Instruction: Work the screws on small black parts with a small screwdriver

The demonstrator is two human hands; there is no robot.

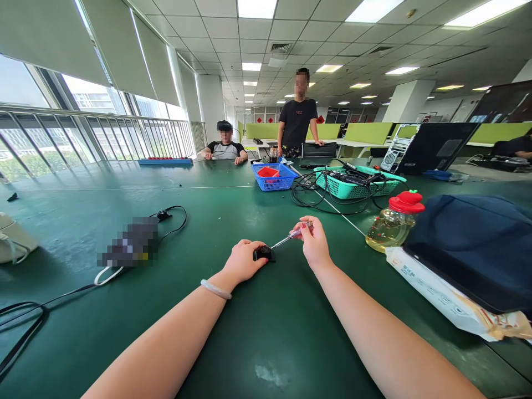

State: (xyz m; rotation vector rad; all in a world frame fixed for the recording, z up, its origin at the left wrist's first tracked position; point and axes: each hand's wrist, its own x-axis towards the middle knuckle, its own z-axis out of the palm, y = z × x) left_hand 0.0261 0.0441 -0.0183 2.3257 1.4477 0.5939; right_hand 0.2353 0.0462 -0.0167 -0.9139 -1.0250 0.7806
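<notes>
In the middle of the green table, my left hand (244,261) is closed around the side of a small black part (266,255), which rests on the tabletop. Its exact kind is too small to make out, and my fingers cover some of it. My right hand (313,241) grips the clear handle of a screwdriver (286,240). The metal shaft slants down to the left, and its tip meets or lies very close to the top of the black part. A pale bangle (215,289) circles my left wrist.
To the right stand a red-capped bottle (388,224), a white packet (436,291) and a dark blue bag (474,238). Farther back are a blue basket (283,184) and a green basket (353,191) with black cables. A blurred device (131,243) with cords lies left. Two people are beyond.
</notes>
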